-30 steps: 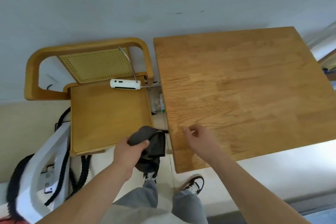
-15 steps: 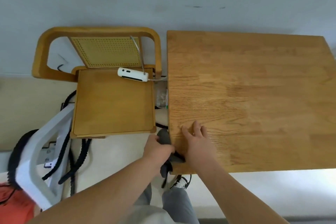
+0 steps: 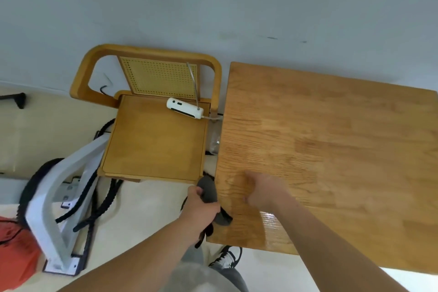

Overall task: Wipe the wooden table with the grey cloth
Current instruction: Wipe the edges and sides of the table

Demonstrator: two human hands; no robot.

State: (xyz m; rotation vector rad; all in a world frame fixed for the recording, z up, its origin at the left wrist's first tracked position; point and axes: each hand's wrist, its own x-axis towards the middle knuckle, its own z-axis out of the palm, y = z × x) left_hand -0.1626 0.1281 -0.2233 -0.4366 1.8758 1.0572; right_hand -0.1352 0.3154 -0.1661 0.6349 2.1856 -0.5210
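The wooden table (image 3: pixel 331 144) fills the right half of the view, its left edge running down the middle. My left hand (image 3: pixel 201 206) grips the bunched grey cloth (image 3: pixel 209 191) right at the table's near-left edge; a fold of the cloth lies over the edge onto the top. My right hand (image 3: pixel 265 191) hovers or rests on the tabletop just right of the cloth, fingers loosely curled and blurred, holding nothing.
A wooden chair (image 3: pixel 154 135) with a cane back stands left of the table, a white device (image 3: pixel 184 108) lying on its seat. A white frame (image 3: pixel 59 208) with black cables and something red (image 3: pixel 14 251) sit on the floor at the left. My shoe (image 3: pixel 227 256) shows below the table.
My left hand carried the cloth from in front of the chair to the table's left edge. My right hand stayed on the near-left tabletop and now looks curled. The view shifted left.
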